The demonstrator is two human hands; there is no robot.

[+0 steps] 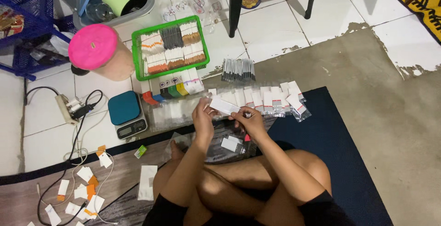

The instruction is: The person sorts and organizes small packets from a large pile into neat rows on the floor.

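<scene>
I sit cross-legged on the floor. My left hand [202, 114] and my right hand [246, 119] hold a small white packet [224, 106] between them, just above my knees. My left fingers pinch its left end and my right fingers grip its right end. A row of small clear packets [275, 99] with white contents lies on the floor just beyond my hands. A few loose white packets [231, 143] rest on the mat under my right wrist.
A green tray [171, 47] of bundled packets stands beyond the row, with coloured packs [171, 90] below it. A teal digital scale [126, 114] sits left, next to a pink-lidded jar [97, 51] and a power strip [69, 108]. White and orange paper scraps [82, 190] litter the left floor.
</scene>
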